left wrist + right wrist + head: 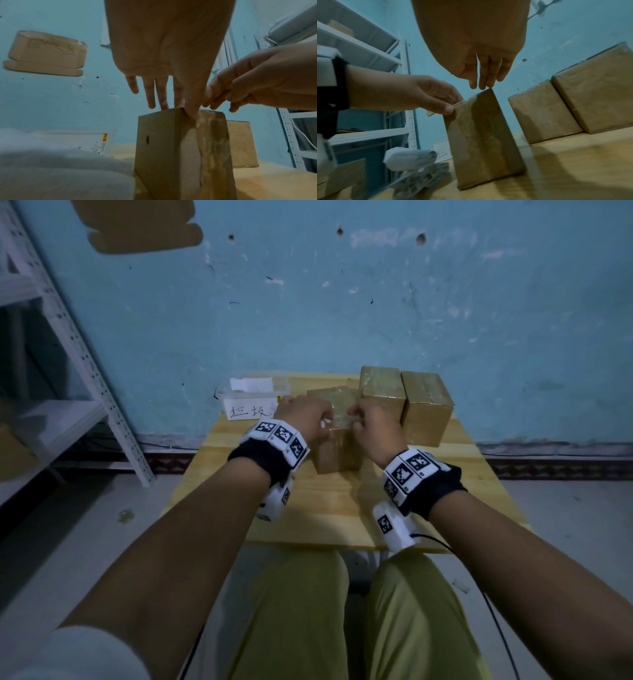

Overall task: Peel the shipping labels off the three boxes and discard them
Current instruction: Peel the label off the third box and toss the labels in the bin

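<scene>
A box (337,433) stands upright near the middle of the wooden surface (329,508), both hands on its top. The left hand (303,414) presses its thumb on the top corner, fingers (150,93) straight; the right hand (373,422) pinches at the top edge, what it holds unclear. Two more boxes (404,402) stand side by side at the far right. A clear bin (251,398) with paper sits far left. Behind rises a scuffed blue wall (342,302); a white metal shelf (78,354) stands left.
</scene>
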